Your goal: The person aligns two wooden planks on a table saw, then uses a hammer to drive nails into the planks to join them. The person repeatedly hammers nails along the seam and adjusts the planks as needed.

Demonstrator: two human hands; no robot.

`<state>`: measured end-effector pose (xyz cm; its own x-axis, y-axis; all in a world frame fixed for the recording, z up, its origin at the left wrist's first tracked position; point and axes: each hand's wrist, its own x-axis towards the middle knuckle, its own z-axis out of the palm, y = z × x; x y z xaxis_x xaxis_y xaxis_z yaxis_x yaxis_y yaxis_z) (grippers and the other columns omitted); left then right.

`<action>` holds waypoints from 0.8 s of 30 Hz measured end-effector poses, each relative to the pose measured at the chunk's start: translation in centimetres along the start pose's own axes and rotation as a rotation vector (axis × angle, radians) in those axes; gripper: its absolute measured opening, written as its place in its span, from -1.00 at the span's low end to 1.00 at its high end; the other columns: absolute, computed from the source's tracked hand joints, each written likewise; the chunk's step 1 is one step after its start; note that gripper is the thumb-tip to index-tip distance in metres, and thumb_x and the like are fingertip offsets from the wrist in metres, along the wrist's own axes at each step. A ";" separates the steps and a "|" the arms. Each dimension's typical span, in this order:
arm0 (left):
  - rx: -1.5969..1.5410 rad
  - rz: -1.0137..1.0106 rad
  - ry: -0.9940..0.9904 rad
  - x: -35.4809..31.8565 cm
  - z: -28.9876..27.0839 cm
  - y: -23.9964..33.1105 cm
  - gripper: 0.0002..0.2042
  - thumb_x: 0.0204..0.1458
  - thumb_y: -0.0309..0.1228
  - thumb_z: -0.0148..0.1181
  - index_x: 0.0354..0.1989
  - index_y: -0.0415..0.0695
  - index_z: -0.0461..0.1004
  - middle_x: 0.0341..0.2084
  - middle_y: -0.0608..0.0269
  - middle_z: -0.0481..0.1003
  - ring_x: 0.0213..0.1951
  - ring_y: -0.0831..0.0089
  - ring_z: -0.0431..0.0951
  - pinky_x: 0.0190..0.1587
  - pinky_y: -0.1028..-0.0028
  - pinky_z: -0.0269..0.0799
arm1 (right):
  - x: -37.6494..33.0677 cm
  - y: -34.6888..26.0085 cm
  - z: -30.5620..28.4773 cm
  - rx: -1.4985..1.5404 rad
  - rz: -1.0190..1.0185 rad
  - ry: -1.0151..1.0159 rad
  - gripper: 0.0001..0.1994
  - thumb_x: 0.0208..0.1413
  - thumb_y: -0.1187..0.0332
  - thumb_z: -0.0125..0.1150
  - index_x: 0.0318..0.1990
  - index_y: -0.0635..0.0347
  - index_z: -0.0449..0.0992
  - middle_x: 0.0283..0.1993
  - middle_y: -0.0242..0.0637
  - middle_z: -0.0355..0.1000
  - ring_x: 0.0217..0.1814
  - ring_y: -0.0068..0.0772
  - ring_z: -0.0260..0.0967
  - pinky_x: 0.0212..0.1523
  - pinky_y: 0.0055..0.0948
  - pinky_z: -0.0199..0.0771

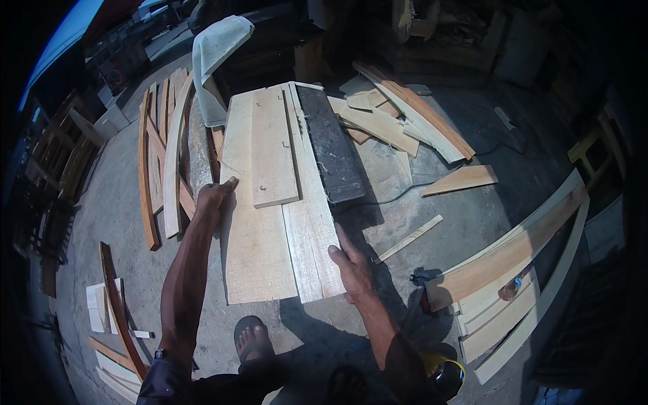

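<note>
A panel of two pale wooden boards (pixel 260 256), lying edge to edge, stretches away in front of me. On top of it is a shorter pale board (pixel 275 162) with several bent nails sticking up. My left hand (pixel 217 197) is closed on the panel's left edge, thumb on the upper face. Nearer to me, my right hand (pixel 354 268) grips the right edge, its thumb on top and most fingers hidden underneath. Along the panel's far right side stands a long dark block (pixel 332 148). What bears the panel from below is mostly hidden.
Long boards (pixel 177 155) lie at the left, with offcuts (pixel 381 125) beyond the block. A dark cable (pixel 388 201) crosses the concrete floor. To the right are stacked planks (pixel 503 331), a clear container (pixel 511 289) and a dark-headed tool (pixel 424 277). A pale sheet (pixel 214 67) rises behind.
</note>
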<state>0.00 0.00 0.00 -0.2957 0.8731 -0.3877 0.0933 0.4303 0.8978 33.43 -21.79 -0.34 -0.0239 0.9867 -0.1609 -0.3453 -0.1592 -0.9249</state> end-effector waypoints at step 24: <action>0.042 0.026 0.092 -1.2 1.0 0.4 -0.30 0.01 -0.12 0.60 0.06 -0.55 0.47 -0.16 -0.14 0.58 -0.27 0.20 0.59 -0.18 0.17 0.52 | -0.1 -0.3 -0.1 -0.010 -0.007 0.000 -0.38 0.46 0.39 0.01 0.60 0.31 0.03 0.61 0.01 0.12 0.61 -0.25 0.10 0.56 -0.32 0.05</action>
<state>1.32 -0.69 0.64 -0.3783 0.8601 -0.3422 0.1410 0.4189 0.8970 33.66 -21.83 -0.06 -0.0211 0.9877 -0.1547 -0.3363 -0.1527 -0.9293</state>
